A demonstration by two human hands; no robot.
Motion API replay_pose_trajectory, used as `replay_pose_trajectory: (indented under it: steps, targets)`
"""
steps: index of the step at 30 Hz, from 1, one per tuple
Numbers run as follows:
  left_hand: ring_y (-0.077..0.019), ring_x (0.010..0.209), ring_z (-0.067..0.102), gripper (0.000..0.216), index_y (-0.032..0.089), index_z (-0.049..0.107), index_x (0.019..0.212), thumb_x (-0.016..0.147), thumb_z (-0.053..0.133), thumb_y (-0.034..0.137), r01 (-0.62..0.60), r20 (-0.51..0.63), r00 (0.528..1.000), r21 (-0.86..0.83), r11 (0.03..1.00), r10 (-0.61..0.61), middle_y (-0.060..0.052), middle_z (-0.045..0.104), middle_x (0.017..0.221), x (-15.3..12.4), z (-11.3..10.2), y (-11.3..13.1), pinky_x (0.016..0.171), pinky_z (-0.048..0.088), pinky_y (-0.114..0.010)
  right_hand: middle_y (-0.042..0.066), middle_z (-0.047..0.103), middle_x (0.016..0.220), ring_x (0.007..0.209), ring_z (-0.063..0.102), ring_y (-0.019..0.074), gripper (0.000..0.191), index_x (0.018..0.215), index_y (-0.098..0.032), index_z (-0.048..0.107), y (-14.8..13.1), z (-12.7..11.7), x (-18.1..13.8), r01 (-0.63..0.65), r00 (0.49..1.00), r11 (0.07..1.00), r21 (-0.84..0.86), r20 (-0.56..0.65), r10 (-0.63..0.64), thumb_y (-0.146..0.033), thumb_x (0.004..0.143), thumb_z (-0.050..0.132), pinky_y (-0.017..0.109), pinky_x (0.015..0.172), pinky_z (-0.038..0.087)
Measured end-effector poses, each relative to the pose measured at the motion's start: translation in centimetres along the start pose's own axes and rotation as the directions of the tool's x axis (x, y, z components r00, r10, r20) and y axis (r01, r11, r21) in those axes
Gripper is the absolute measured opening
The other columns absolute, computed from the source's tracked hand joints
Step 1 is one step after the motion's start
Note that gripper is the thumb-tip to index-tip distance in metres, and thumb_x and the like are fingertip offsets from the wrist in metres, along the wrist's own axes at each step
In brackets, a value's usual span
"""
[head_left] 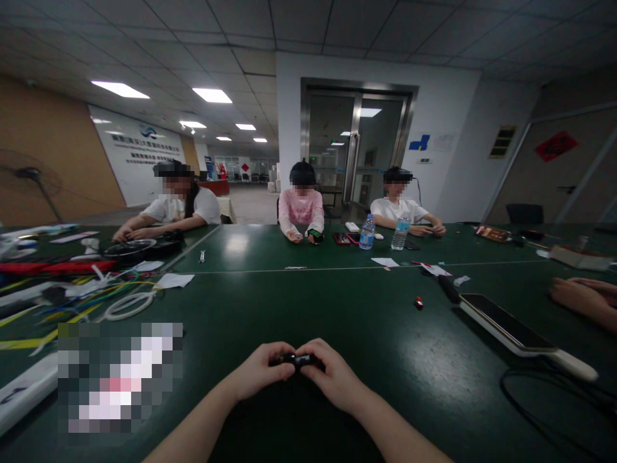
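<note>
In the head view, the left hand (263, 371) and the right hand (332, 373) are pinching a small black object (303, 361) between narrowed fingers, over the green table (270, 302). The person seems to be working it from both ends; the next move is probably calling for an even grip. A dark-screened white device (511, 326) is lying well to the right, a white cable coil (129, 306) to the left, leaving room between.

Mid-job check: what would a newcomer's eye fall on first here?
Probably the left hand and right hand, low at centre, pinching a small dark object between them. Next, across the green table, the person in the pink top, with two bottles standing farther right.
</note>
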State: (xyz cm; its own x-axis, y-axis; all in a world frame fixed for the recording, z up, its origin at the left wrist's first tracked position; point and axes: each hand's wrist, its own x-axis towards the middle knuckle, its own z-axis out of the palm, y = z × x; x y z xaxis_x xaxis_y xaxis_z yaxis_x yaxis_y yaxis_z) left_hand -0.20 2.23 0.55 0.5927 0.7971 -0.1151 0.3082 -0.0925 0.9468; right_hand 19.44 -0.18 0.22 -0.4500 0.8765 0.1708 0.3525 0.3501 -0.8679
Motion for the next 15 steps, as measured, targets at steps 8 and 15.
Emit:
replay_pose_trajectory:
  steps: [8,15]
  targets:
    - [-0.0143,0.072,0.051,0.027,0.017,0.058,0.095,0.073,0.057,0.034,0.007,-0.002,1.000,-0.003,1.000,-0.007,0.001,0.057,0.078,0.04,-0.06,-0.52,0.067,0.041,-0.026,0.000,0.051,0.101,0.094,0.052,0.0165,0.025,0.102,-0.028,0.057,-0.34,-0.16,-0.13,-0.030,0.999,0.999,0.025,0.013,0.030,-0.018,0.080,0.052,0.032,0.083,0.042]
    - [-0.0135,0.071,0.051,0.026,0.016,0.058,0.094,0.073,0.058,0.032,-0.022,0.005,1.000,-0.023,1.000,0.022,0.000,0.057,0.080,0.08,-0.10,-0.60,0.068,0.041,-0.026,0.000,0.051,0.100,0.094,0.053,0.0159,0.025,0.102,-0.028,0.058,-0.46,-0.14,-0.16,-0.014,1.000,0.999,0.037,-0.001,0.014,-0.018,0.079,0.053,0.030,0.083,0.042]
